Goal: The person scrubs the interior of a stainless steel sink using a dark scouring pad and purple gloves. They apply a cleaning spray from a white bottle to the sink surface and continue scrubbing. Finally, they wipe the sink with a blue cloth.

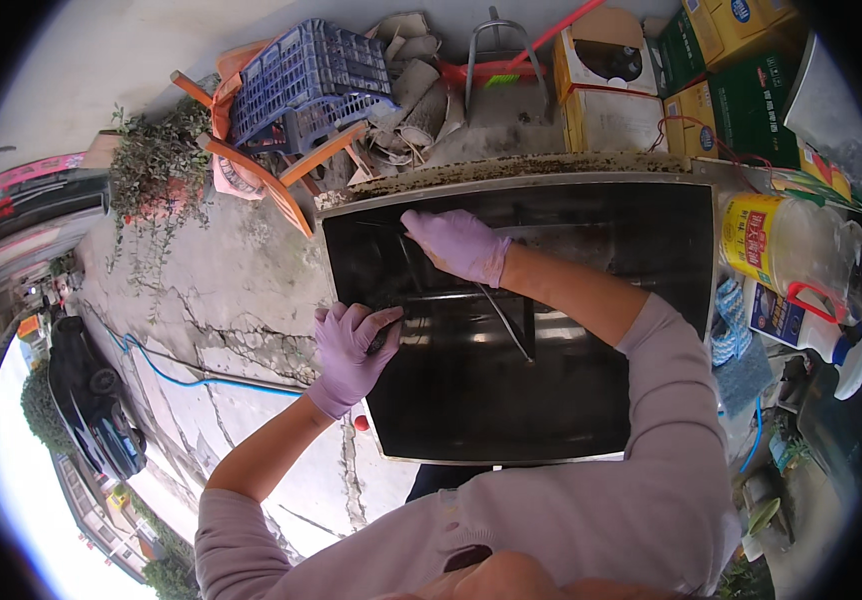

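Observation:
My left hand, in a thin purple glove, grips a dark scouring pad at the left rim of an open metal box with a black, glossy inside. Over the far left part of this box is my right hand, in the same kind of glove, with its fingers curled. Whether it holds anything is hidden. A thin metal rod slants down and to the right from beneath the right wrist. Dark bars cross the inside of the box.
Beyond the box lie a blue plastic crate, a wooden chair frame and cardboard boxes. To the right are a large plastic jug, a spray bottle and a blue-white cloth. A blue hose crosses the cracked concrete.

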